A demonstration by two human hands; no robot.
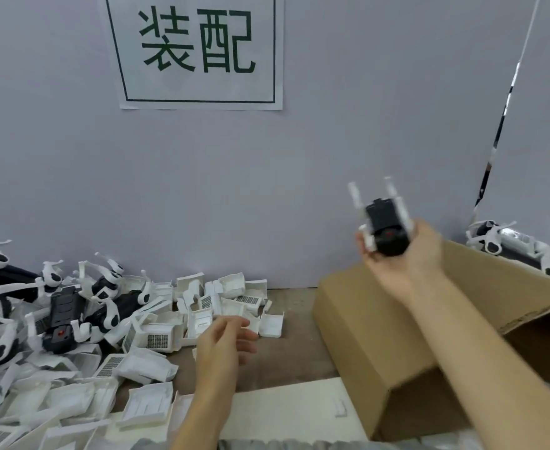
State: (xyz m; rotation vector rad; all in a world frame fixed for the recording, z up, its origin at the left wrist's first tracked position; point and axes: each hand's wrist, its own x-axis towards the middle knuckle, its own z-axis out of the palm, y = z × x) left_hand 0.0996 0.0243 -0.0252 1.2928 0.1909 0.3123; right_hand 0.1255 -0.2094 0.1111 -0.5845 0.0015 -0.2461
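Note:
My right hand (400,254) is raised above the open cardboard box (358,323) and grips a black block with white prongs (384,228), blurred by motion. My left hand (223,344) hovers over the table with relaxed fingers and holds nothing, just right of a heap of white plastic shells (156,326). Farther left lie several black and white assembled parts (62,316).
A grey wall with a paper sign (199,50) closes off the back of the table. More black and white parts (507,243) are piled behind the box at the right. A flat white sheet (286,414) lies at the near edge.

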